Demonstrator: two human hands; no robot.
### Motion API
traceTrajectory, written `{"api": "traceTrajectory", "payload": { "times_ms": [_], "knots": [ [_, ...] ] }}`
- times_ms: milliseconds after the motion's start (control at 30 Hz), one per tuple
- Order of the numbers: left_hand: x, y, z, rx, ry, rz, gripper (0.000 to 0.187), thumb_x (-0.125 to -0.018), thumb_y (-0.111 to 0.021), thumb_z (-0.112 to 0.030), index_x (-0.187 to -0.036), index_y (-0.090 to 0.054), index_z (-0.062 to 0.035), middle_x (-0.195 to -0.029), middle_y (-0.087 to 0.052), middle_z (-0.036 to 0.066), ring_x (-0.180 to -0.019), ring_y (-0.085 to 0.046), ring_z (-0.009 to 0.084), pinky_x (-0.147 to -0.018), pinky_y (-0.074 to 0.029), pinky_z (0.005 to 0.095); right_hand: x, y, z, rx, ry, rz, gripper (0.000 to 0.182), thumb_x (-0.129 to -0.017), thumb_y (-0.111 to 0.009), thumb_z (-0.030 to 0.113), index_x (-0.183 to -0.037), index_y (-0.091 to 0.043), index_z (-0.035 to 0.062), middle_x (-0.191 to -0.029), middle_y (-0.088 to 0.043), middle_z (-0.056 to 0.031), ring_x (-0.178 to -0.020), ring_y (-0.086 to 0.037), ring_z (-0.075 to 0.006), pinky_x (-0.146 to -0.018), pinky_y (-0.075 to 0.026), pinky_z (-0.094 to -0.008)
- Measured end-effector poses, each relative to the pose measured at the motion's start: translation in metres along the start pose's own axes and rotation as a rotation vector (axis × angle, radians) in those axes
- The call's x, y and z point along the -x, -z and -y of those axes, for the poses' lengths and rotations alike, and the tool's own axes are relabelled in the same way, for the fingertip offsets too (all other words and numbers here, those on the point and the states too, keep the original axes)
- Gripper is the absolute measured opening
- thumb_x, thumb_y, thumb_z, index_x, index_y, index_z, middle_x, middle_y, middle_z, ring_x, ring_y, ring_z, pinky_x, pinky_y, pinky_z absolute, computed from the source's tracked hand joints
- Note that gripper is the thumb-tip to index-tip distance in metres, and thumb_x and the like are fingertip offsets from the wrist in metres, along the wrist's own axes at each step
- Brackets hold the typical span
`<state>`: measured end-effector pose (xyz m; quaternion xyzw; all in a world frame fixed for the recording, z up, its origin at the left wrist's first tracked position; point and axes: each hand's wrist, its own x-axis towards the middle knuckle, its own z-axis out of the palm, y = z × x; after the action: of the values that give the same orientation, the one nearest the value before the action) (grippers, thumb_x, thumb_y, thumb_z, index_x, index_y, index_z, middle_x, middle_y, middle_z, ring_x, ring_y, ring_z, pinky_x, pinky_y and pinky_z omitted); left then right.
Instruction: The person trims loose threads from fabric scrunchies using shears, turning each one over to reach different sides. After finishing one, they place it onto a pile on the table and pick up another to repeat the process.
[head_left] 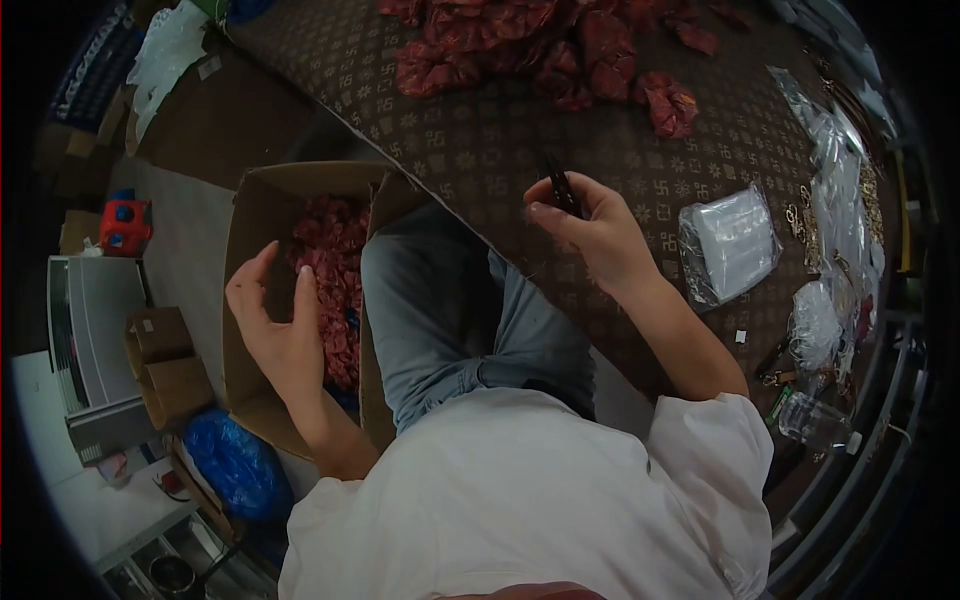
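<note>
Over the open cardboard box (246, 215), at the left, my left hand (280, 315) is held with its fingers apart and nothing between them. Beneath it, many dark red crumpled pieces (340, 270) fill part of the box. My right hand (590, 225) is above the brown patterned table cover (470, 150), its fingers closed around a small dark tool (562, 184) whose tip points up and away. A pile of the same red crumpled pieces (520, 45) lies on the cover beyond my right hand.
A clear plastic packet (732, 245) lies right of my right hand. Plastic bags (838, 190), metal chains and a clear bottle (815, 422) line the right side. On the floor at left are a blue bag (235, 462), a brown carton (165, 365) and a red object (125, 228).
</note>
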<state>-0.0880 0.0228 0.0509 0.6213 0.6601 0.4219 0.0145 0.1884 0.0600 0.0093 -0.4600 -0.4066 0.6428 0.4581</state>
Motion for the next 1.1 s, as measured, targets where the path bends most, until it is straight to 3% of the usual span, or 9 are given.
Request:
{"api": "traceTrajectory", "payload": {
  "times_ms": [67,200,300,433,633,700,800,933,1100],
  "knots": [
    [0.001,-0.006,-0.004,0.096,0.008,0.03,0.026,-0.074,-0.064,-0.004,-0.1,-0.059,-0.0039,-0.098,-0.05,0.007,-0.092,-0.05,0.0191,-0.082,-0.039,0.0286,-0.018,0.013,0.001,0.187,0.228,-0.093,0.014,-0.078,-0.063,0.008,-0.089,-0.06,0.0012,-0.073,-0.054,0.002,-0.061,-0.046,-0.0046,-0.052,-0.034,-0.0178],
    [0.006,-0.012,-0.01,0.235,0.028,0.13,0.022,-0.074,-0.064,-0.001,-0.096,-0.06,-0.0022,-0.096,-0.051,0.007,-0.089,-0.051,0.0187,-0.078,-0.04,0.0279,-0.067,0.078,0.013,1.132,0.651,-0.601,0.019,-0.071,-0.065,0.009,-0.089,-0.062,0.0046,-0.09,-0.06,-0.0128,-0.076,-0.06,-0.0231,-0.066,-0.047,-0.0321],
    [0.01,-0.012,-0.008,0.196,-0.054,0.148,0.021,-0.073,-0.064,-0.001,-0.094,-0.06,-0.0018,-0.095,-0.052,0.008,-0.089,-0.052,0.0188,-0.079,-0.04,0.0275,-0.08,0.112,0.023,1.498,0.394,-0.872,0.02,-0.071,-0.065,0.013,-0.09,-0.062,0.0062,-0.085,-0.06,-0.0149,-0.076,-0.058,-0.0299,-0.067,-0.047,-0.0358],
    [0.014,-0.012,-0.008,0.197,-0.035,0.17,0.02,-0.073,-0.063,0.0,-0.093,-0.06,-0.0015,-0.095,-0.053,0.009,-0.089,-0.052,0.0192,-0.079,-0.04,0.0275,-0.079,0.143,0.031,1.524,0.313,-0.821,0.021,-0.072,-0.063,0.013,-0.091,-0.06,0.0037,-0.084,-0.061,-0.0115,-0.075,-0.06,-0.0257,-0.066,-0.048,-0.0341],
    [0.017,-0.028,-0.018,0.647,0.195,0.464,0.025,-0.075,-0.062,-0.001,-0.1,-0.06,-0.0013,-0.102,-0.054,0.007,-0.096,-0.051,0.0163,-0.083,-0.04,0.0277,0.0,0.055,0.068,-0.259,0.002,-0.152,0.017,-0.074,-0.052,0.001,-0.089,-0.059,0.0017,-0.072,-0.06,-0.0027,-0.061,-0.057,-0.0095,-0.053,-0.043,-0.0201],
    [0.016,-0.037,-0.038,0.968,0.275,0.579,0.031,-0.076,-0.062,-0.002,-0.107,-0.058,-0.0016,-0.104,-0.055,0.006,-0.098,-0.051,0.0142,-0.085,-0.041,0.0266,0.006,0.051,0.045,-0.33,-0.115,0.255,0.02,-0.073,-0.052,-0.001,-0.092,-0.059,0.0004,-0.078,-0.061,-0.0045,-0.063,-0.056,-0.0075,-0.052,-0.042,-0.0184],
    [0.017,-0.036,-0.055,1.298,0.426,0.751,0.034,-0.077,-0.061,0.0,-0.111,-0.056,-0.002,-0.105,-0.056,0.006,-0.095,-0.054,0.0124,-0.084,-0.043,0.0241,0.017,0.013,0.034,-0.333,-0.225,0.345,0.024,-0.073,-0.054,-0.002,-0.096,-0.059,-0.001,-0.081,-0.06,-0.0041,-0.061,-0.054,-0.0058,-0.05,-0.04,-0.0175],
    [0.019,-0.027,-0.05,1.268,0.571,0.788,0.029,-0.077,-0.061,0.001,-0.106,-0.058,0.0002,-0.099,-0.057,0.005,-0.084,-0.057,0.0102,-0.077,-0.047,0.0216,0.013,0.0,0.021,-0.363,-0.296,0.371,0.026,-0.074,-0.056,-0.001,-0.1,-0.058,-0.0028,-0.081,-0.06,-0.0034,-0.058,-0.05,-0.004,-0.049,-0.037,-0.0166],
    [0.018,-0.024,-0.054,1.023,0.407,0.601,0.018,-0.075,-0.061,0.004,-0.093,-0.064,0.0005,-0.085,-0.056,0.002,-0.073,-0.056,0.0083,-0.067,-0.047,0.02,0.017,-0.004,0.028,-0.089,-0.083,0.181,0.03,-0.076,-0.065,0.009,-0.104,-0.057,0.0005,-0.079,-0.057,0.0017,-0.058,-0.044,-0.0009,-0.05,-0.033,-0.0161]
  ]
}}
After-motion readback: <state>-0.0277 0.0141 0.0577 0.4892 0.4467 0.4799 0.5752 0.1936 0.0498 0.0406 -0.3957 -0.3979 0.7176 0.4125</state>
